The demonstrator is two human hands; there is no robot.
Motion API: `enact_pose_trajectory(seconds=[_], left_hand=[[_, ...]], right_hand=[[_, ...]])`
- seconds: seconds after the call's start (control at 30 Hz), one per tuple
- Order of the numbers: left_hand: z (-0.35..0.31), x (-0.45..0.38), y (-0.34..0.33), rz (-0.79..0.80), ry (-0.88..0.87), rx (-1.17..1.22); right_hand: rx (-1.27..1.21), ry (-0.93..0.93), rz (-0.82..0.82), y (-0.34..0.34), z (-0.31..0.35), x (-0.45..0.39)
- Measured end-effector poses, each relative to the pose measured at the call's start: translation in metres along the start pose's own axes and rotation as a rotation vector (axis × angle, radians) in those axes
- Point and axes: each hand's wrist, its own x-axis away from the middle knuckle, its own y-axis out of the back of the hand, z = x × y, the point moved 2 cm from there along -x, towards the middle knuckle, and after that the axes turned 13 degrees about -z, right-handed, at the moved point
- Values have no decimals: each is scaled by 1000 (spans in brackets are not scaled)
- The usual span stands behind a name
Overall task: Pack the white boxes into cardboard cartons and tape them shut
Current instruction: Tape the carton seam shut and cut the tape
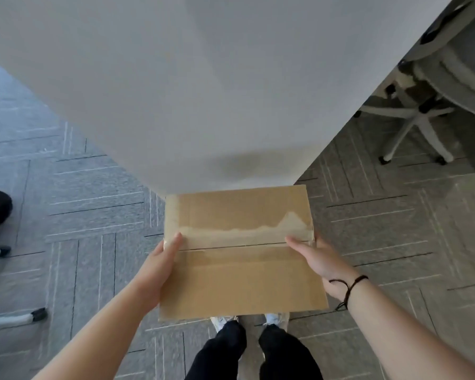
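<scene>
- Head view: a cardboard carton [242, 253] hangs in front of the person, between the two hands, just off the near corner of a white table [203, 91] and above the person's shoes; its far edge overlaps the table corner in this view, though whether it rests there cannot be told.
- The carton's long axis runs left to right, so each hand takes one short end; neither hand is clearly nearer. The flap seam also runs left to right, with worn tape [247, 231] along it.
- The left hand [159, 270] clasps the left end, thumb laid flat on top by the seam, its other fingers hidden under or behind the edge.
- The right hand [317, 259] holds the right end, thumb stretched across the top toward the seam, remaining fingers out of sight; a dark cord circles that wrist.
- Both forearms reach forward, roughly level, wrists angled inward.
- Judgement: the carton seems bound for the table, a short push forward.
- An office chair [433, 86] stands at right.
</scene>
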Motion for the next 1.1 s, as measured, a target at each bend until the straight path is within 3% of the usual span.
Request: enact_pose_trajectory(seconds=[0.23, 0.5, 0.73, 1.1], left_hand=[[59, -127, -68, -93, 39, 81], [123, -257, -137, -85, 44, 104], [149, -340, -166, -33, 21, 83], [177, -409, -196, -30, 13, 142]], right_hand=[[48, -17, 17, -36, -60, -146], [57, -32, 49, -77, -142, -286], [-5, -37, 56, -105, -193, -361], [17, 16, 103, -128, -209, -434]])
